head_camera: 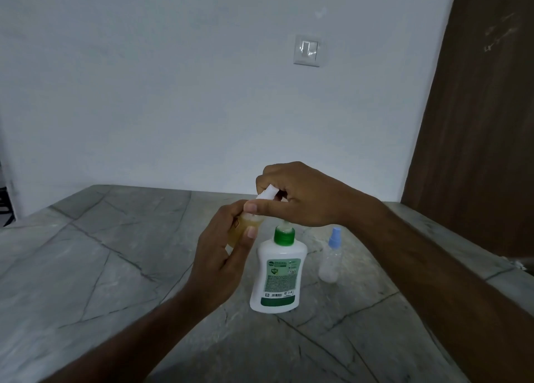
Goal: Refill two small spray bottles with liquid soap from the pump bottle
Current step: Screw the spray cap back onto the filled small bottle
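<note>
Presently: left hand grips amber-filled spray bottle under pump head, right hand curled over it, likely dispensing; second spray bottle stands right, capped.

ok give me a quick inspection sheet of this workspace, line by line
surface: grey stone slab, veined.
job's things: soap bottle upright; spray bottle with yellowish liquid in hand; blue-capped spray bottle upright, looks empty.
clutter: nothing seen.
grippers: left hand grips the yellowish bottle; right hand pinches a white cap over its neck.
cables: nothing seen.
surroundings: white wall, wall switch, brown door.
</note>
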